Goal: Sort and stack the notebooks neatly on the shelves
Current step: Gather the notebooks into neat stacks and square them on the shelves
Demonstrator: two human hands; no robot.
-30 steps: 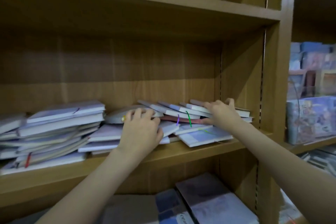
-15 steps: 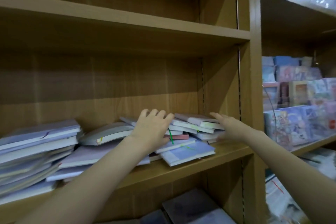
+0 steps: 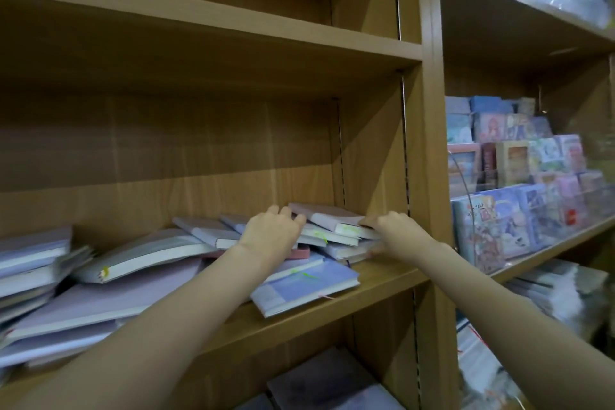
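On the middle shelf (image 3: 332,303) of the wooden bookcase, both hands are in among a loose heap of notebooks (image 3: 319,236). The left hand (image 3: 271,233) lies palm down on the heap, fingers curled over the far edge of one book. The right hand (image 3: 396,230) has its fingers curled round the right-hand end of the top notebook (image 3: 329,215), a pale lilac one lying tilted at the back corner. Under it sit perhaps three more in a rough stack, and a blue notebook (image 3: 306,283) juts over the shelf's front lip. A thick notebook with white page edges (image 3: 139,255) leans on the pile to the left, and a further stack (image 3: 33,263) there is cut off by the frame and blurred, so I cannot count it. The compartment above holds nothing that shows. The neighbouring bay has a tiered display of colourful boxes (image 3: 512,176), too soft to read. Dark covers (image 3: 332,383) show on the shelf below.
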